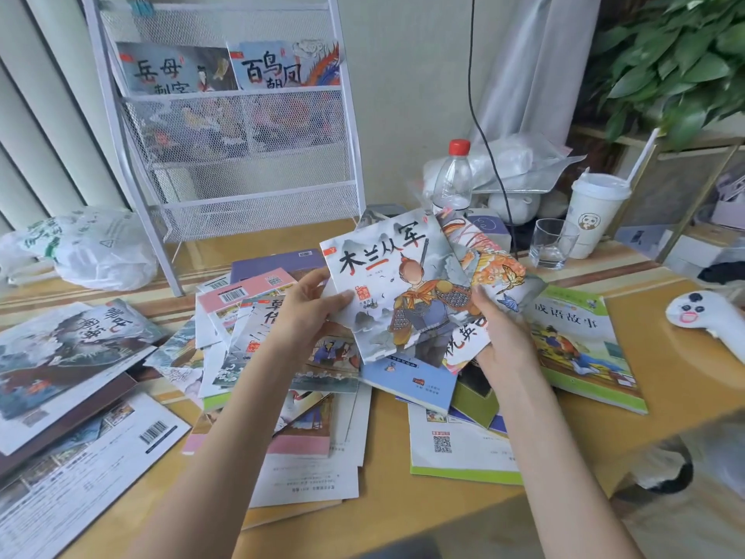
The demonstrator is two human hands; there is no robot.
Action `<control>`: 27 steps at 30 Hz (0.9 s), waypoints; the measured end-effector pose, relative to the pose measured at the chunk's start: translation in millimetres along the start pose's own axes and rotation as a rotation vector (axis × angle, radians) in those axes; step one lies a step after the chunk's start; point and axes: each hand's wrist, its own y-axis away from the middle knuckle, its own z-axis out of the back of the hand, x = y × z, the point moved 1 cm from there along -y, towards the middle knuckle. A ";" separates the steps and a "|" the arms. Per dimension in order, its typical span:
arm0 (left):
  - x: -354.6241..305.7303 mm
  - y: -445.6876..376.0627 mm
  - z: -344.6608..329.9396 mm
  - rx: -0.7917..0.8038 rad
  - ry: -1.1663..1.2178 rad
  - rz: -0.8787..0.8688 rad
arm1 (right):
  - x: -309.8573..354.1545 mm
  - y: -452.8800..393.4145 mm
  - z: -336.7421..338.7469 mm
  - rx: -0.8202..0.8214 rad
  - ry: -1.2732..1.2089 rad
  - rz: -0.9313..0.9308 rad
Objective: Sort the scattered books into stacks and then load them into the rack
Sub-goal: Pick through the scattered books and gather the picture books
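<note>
Wooden desk strewn with scattered books; white mesh rack far left, two books in upper tier. Left hand grips warrior-cover book at left edge; right hand pinches it plus books behind, raised above pile.

We can read 木兰从军 on the picture book held up front, 成语故事 on the green-edged book lying on the desk, and 百鸟朝凤 on a book in the rack. The one next to it starts 岳母, rest is cut off.
</note>
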 end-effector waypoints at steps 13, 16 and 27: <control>13.4 1.2 -11.0 -0.048 0.208 -0.048 | 2.5 7.8 -11.7 0.181 -0.225 -0.060; 6.4 -4.6 2.1 -0.047 0.220 -0.092 | 11.0 4.7 -5.3 0.194 -0.161 -0.053; 10.7 3.3 -17.3 -0.065 -0.119 0.037 | -16.5 2.7 -15.1 0.186 -0.023 -0.055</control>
